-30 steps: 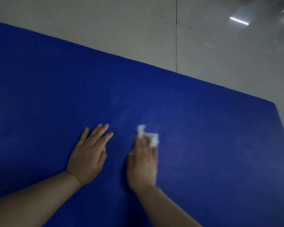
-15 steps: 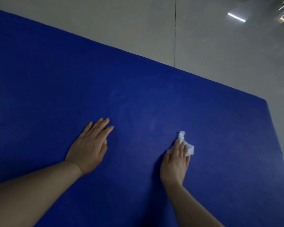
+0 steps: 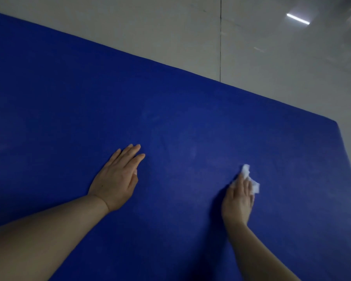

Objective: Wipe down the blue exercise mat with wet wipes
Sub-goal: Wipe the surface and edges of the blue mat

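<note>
Right hand [image 3: 238,201] presses wipe [image 3: 249,178] flat on mat [image 3: 69,98], fingers straight over it, nothing clenched. Left hand [image 3: 117,179] lies flat and released on the mat, well apart to the left, likely bracing. Mat's right edge is near the wipe, so the unwiped run probably lies leftward along its long axis; right hand is nearer.

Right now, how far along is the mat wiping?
Midway, as far as can be judged. Faint pale smears show mid-mat on the blue mat, suggesting some wiping there. The right hand presses a white wipe flat; the left hand rests open. Which areas remain unwiped cannot be told.
</note>
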The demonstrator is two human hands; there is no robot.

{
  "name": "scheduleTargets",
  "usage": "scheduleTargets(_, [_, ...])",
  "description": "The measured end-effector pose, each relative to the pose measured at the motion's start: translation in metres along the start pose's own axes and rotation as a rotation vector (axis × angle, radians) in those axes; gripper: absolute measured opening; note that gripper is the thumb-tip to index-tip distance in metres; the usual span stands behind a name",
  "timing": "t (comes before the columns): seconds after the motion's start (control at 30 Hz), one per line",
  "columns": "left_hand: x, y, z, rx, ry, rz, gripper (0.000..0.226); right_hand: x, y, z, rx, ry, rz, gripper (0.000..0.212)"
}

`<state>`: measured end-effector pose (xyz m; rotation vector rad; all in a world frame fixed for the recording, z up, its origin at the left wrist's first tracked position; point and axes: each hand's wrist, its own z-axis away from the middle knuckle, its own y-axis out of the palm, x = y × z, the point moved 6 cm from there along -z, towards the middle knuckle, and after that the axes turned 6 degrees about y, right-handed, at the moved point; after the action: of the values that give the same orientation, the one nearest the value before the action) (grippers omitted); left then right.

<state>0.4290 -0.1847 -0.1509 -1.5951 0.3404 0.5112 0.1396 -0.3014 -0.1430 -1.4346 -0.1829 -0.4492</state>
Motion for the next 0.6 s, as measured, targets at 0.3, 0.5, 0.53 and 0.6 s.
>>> scheduleTargets(0.3, [0.0, 0.0, -0.001, -0.001, 0.014, -0.023, 0.062, 0.1, 0.062, 0.138, 0.152, -0.638, 0.144, 0.063])
scheduleTargets(0.5, [-0.001, -0.002, 0.0, -0.02, 0.013, -0.007, 0.05, 0.074, 0.048, 0.105, 0.179, -0.587, 0.102, 0.061])
scheduleTargets(0.53, [-0.002, -0.002, 0.001, -0.024, 0.014, -0.003, 0.047, 0.054, 0.032, 0.078, 0.089, -0.439, 0.061, 0.058])
scheduleTargets(0.6, [-0.002, -0.002, 0.0, -0.021, 0.016, 0.001, 0.043, 0.01, 0.005, 0.036, -0.013, -0.137, 0.03, 0.056])
